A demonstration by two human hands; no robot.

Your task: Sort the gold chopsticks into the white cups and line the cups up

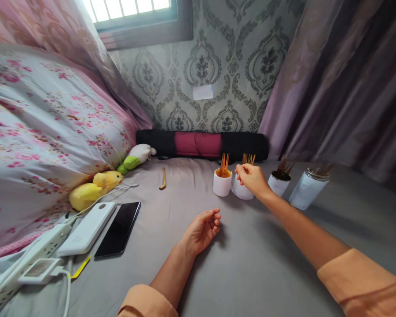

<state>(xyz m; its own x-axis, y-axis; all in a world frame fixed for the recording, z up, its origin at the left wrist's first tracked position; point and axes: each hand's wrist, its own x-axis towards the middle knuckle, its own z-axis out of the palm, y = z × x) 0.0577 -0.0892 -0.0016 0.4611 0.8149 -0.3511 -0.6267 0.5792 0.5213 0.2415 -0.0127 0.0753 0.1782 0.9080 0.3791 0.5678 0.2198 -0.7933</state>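
My left hand (202, 231) rests palm up on the grey sheet, its fingers loosely curled and holding nothing. My right hand (253, 179) is closed in a pinch at the second white-wrapped cup (242, 192); whatever lies between the fingertips is hidden. Thin brown sticks (249, 158) rise behind that hand. Just left of it stands another white cup (222, 186) with orange-brown sticks (224, 165) in it. Partly behind my right forearm are a white-wrapped cup with a dark inside (279, 185) and a tilted-looking white-wrapped jar (305, 193), both with sticks.
A bent gold-coloured piece (163, 179) lies on the sheet. To the left are a black phone (119, 231), a white power bank (89, 229), a power strip (29, 259), cables and plush toys (99, 189). A black and magenta roll (198, 144) lies along the wall.
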